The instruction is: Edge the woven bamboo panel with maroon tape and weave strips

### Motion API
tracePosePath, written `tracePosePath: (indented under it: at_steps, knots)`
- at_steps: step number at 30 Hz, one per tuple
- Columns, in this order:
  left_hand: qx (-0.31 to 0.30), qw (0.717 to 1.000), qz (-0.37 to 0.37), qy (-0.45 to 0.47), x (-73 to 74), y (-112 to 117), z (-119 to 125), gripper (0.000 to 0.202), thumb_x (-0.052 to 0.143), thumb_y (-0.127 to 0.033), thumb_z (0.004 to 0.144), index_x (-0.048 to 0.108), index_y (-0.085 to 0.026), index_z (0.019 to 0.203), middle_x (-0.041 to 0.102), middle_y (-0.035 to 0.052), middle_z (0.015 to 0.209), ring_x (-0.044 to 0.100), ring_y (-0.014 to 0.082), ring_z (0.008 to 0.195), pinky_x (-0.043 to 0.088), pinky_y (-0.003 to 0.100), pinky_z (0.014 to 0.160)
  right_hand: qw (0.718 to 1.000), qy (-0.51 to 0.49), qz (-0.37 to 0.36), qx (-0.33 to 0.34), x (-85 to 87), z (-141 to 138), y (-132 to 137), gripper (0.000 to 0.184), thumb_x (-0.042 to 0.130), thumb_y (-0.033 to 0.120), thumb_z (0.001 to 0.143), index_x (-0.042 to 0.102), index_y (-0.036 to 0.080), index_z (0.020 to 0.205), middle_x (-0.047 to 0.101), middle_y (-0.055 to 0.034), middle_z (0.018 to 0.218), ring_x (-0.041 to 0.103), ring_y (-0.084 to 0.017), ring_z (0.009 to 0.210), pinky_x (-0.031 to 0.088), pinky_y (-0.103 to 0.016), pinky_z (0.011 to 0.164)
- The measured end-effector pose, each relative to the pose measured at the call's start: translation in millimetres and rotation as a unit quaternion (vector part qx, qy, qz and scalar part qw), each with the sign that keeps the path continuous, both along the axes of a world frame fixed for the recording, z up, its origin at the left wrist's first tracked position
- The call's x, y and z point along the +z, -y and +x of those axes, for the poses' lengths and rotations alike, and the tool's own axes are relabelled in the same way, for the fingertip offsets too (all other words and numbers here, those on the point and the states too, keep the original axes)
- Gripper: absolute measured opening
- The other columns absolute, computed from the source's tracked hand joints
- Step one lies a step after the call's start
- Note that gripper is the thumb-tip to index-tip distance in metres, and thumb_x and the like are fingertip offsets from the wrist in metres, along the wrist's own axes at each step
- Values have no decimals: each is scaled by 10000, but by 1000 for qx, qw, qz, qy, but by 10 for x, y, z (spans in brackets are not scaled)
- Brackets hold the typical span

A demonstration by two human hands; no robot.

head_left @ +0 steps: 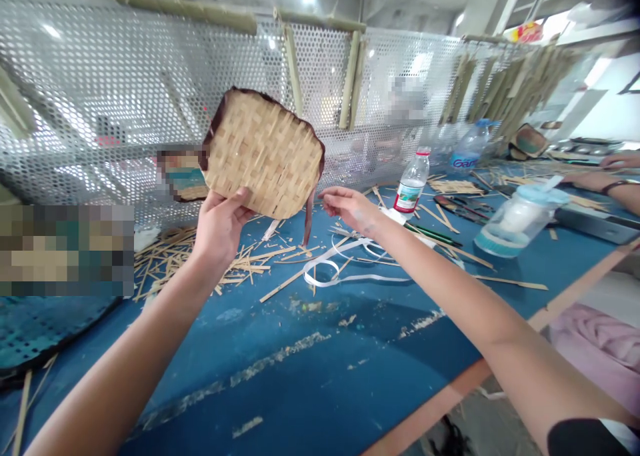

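My left hand (221, 226) grips the lower left edge of a woven bamboo panel (265, 153), thumb on the front face, and holds it tilted above the table. Dark brown ribbon binds the panel's left, top and right edges, while its bottom edge looks bare. From the lower right corner a loose ribbon tail (309, 219) hangs down. Just right of that tail is my right hand (347, 206), its fingers closed in a pinch. Whatever those fingers hold, if anything, is too small to make out.
Bamboo strips (170, 259) and a curled white band (325, 283) litter the blue table (300, 363). On the right stand a red-capped bottle (413, 183) and a plastic jar (515, 223). Behind rises a perforated metal screen (150, 76). Another person's hands (595, 179) rest at far right.
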State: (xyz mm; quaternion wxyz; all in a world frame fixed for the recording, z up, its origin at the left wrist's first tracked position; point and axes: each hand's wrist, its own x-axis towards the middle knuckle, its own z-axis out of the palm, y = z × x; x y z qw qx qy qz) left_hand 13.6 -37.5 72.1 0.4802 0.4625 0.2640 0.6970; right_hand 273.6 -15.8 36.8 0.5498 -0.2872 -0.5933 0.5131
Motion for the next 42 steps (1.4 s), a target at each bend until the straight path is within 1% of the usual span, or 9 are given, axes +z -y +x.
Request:
tracePosePath:
  at_steps: [3,6,10,17,22,25,30,38,42]
  knots:
    - [-6,1000,-8,-9,-14,19,3,247,802,-167,694,642,-196,880,707,40,936,675,154,768,565,254,658,999,18,36,-13,-16,-105,50,306,798,440,732,711,198,898,644,14,752,537,-124,663,390,-296,667]
    - [-10,1000,-24,-15,-38,45,35,264,803,-184,697,650,-190,912,712,38,921,679,150,751,567,256,676,996,30,59,-63,3,-182,118,273,746,461,782,688,209,868,634,12,752,535,-132,648,388,-307,656]
    - [-15,1000,-25,-11,-60,70,83,237,793,-181,710,656,-181,903,715,44,921,679,148,743,564,259,685,990,32,66,-119,51,-245,205,267,736,456,771,636,209,798,604,12,734,522,-130,618,390,-320,648]
    - [-21,999,-6,-27,-72,78,98,218,783,-177,736,662,-171,918,722,66,966,691,174,776,569,289,705,984,64,62,-155,120,-249,277,218,701,413,779,616,214,803,603,12,755,529,-129,625,419,-327,654]
    - [-13,1000,9,-20,-61,73,73,242,804,-177,724,662,-220,916,729,39,977,690,182,802,579,286,673,992,29,27,-119,131,-184,227,207,696,392,787,674,222,903,671,-7,863,572,-138,665,400,-322,656]
    - [-15,1000,4,-20,-53,72,65,215,796,-169,737,657,-223,893,727,41,974,693,182,809,583,291,678,999,0,-14,-33,84,-145,143,299,750,384,749,690,226,995,698,-24,973,621,-165,786,399,-305,651]
    - [-21,1000,-6,-16,-41,75,74,182,773,-166,760,662,-204,900,717,45,946,690,173,810,586,280,697,995,-30,-51,86,12,-138,108,294,802,419,752,671,227,933,707,-31,993,646,-188,908,447,-307,725]
    - [-22,998,-56,32,8,16,18,211,742,-108,746,661,-213,910,732,25,934,678,147,752,586,238,645,997,-48,-2,62,-12,-139,107,301,804,443,750,596,230,795,640,1,813,593,-169,780,463,-334,781]
    - [-35,997,-62,33,-18,-27,5,276,739,-111,758,662,-228,996,732,31,986,689,153,764,589,247,654,997,-27,9,68,-60,-125,58,300,782,455,758,579,235,779,640,-8,839,602,-178,802,466,-353,803]
